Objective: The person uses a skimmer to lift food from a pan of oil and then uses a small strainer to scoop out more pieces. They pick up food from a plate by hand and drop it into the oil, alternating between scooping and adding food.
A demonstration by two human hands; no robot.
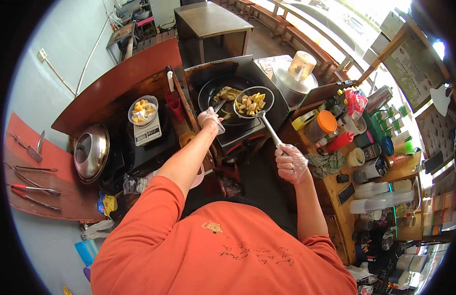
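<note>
My right hand, in a clear plastic glove, is closed round the long handle of a wire strainer. The strainer's bowl is over the right side of a black frying pan and holds golden-brown fried pieces. More browned food lies in the pan. My left hand, also gloved, is at the pan's near edge. Its fingers are closed on a metal utensil that reaches into the pan; the shape of its tip is hard to make out.
Left of the pan, a bowl of yellow and white food sits on a kitchen scale. A lidded pot stands beyond the pan to the right. Bottles and containers crowd the wooden counter. Tongs hang at left.
</note>
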